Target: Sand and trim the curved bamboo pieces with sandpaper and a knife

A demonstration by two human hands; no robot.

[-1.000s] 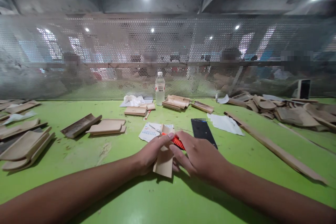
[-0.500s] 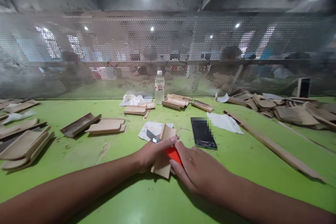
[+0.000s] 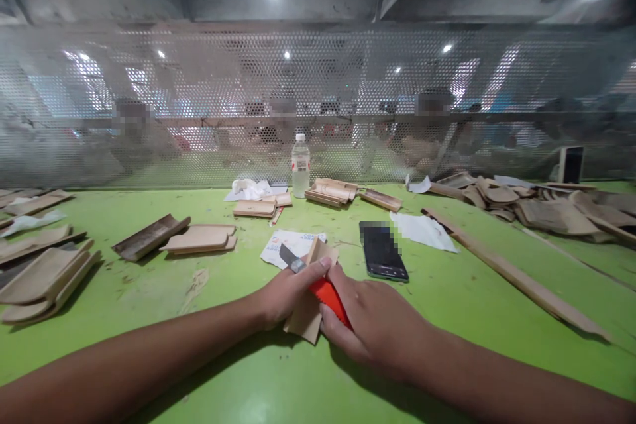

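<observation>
In the head view, my right hand (image 3: 370,315) is closed around the red handle of a utility knife (image 3: 328,295). The knife's blade points up and to the left, across the piece it lies over. My left hand (image 3: 288,295) grips a tan, bamboo-like strip (image 3: 304,321), its thumb lying on top near the knife handle. Both hands meet at the strip, just above the green table (image 3: 238,371). My left fingers are partly hidden beneath the strip. A printed paper (image 3: 278,246) lies just beyond the blade.
A phone (image 3: 385,255) lies right of my hands, beside white paper (image 3: 424,232). Farther back stands a water bottle (image 3: 301,169) before a perforated metal screen (image 3: 223,93). Curved tan pieces (image 3: 199,238) lie left; a large pile (image 3: 551,212) and a long strip (image 3: 517,275) lie right.
The knife has turned slightly, its handle end now lower and to the right. The strip has tilted a little in my left hand. Both hands keep their hold.
</observation>
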